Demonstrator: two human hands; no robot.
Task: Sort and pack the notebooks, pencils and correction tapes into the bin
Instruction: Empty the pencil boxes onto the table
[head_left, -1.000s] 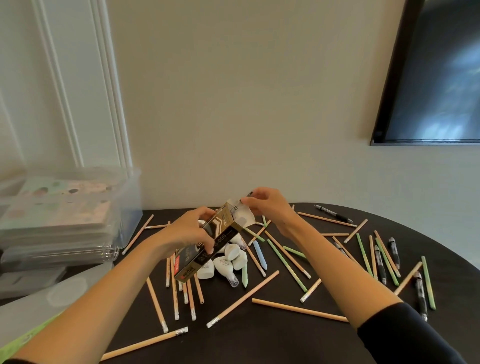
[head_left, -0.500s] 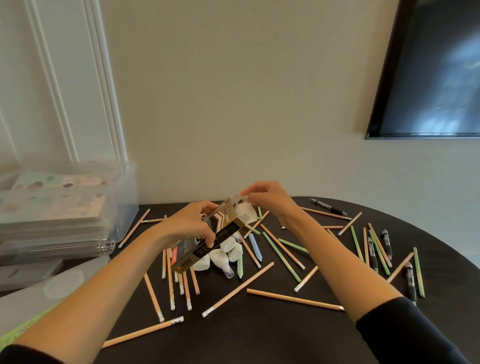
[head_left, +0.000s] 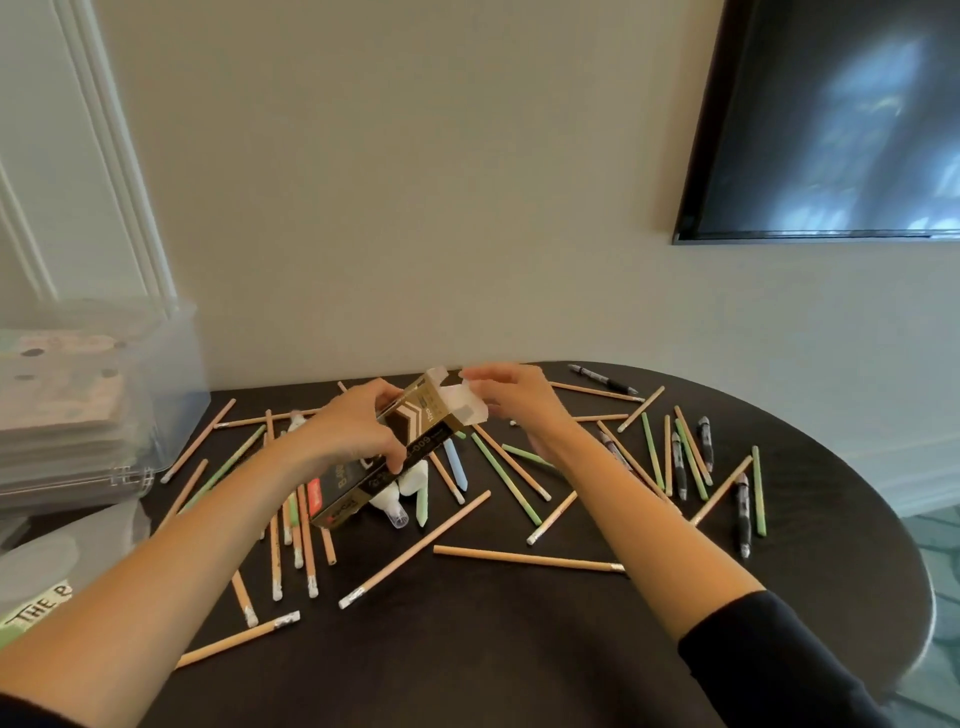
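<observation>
**Pencil box being opened before packing**

The step in hand is judged to be the opening of a black-and-gold pencil box (head_left: 423, 431), so that loose pencils can be gathered into it before anything goes into the bin. The box is held tilted above the table (head_left: 493, 649), its open end raised.

The box is gripped round its middle by the left hand (head_left: 353, 441), with the fingers curled over the near face. The white end flap (head_left: 462, 405) is pinched at the fingertips of the right hand (head_left: 511, 397); how the other fingers of that hand lie cannot be told.

A small heap of white correction tapes (head_left: 415, 475) is seen just beneath the left fingers, under the low end of the box. Pencils (head_left: 527, 558) are scattered all round both hands, some beyond the right fingers beside a few black pens (head_left: 743, 514). The clear bin (head_left: 182, 384) stands well to the left of the left fingers, with notebooks (head_left: 62, 410) already stacked inside it.

For the next move, the flap would need to be folded clear and the mouth of the box kept open. One hand would then have to be freed so that pencils can be picked up and slid in lengthwise. Little of the pencil and tape sorting appears to be done.
</observation>
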